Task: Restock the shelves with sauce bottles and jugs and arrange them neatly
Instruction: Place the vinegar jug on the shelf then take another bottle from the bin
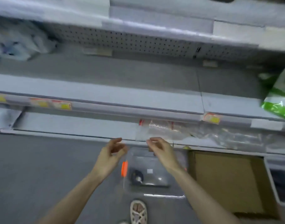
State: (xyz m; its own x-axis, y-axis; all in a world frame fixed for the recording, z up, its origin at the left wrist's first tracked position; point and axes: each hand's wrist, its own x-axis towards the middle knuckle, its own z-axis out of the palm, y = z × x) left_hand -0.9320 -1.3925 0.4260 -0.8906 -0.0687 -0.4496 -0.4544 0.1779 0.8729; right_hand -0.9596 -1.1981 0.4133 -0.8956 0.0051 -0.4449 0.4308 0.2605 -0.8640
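The view is motion-blurred. Grey shelves (106, 94) run across in front of me, with a perforated back panel (130, 41) behind the middle one. No sauce bottle or jug shows clearly. My left hand (111, 152) and my right hand (161, 149) hover side by side just below the edge of the lowest shelf (65, 125), fingers curled loosely, holding nothing. Clear crinkled plastic wrap (164, 131) lies on that lowest shelf right above my right hand. Under my hands, on the floor, sits a clear plastic tray (154, 178) with an orange tag (124, 168).
An open cardboard box (225, 181) stands on the floor at the right. A green-and-white bag (279, 94) sits on the middle shelf at far right. Wrapped goods (17, 42) lie on that shelf's left end. Price labels (61, 105) line the shelf rail. My shoe (138, 210) is below.
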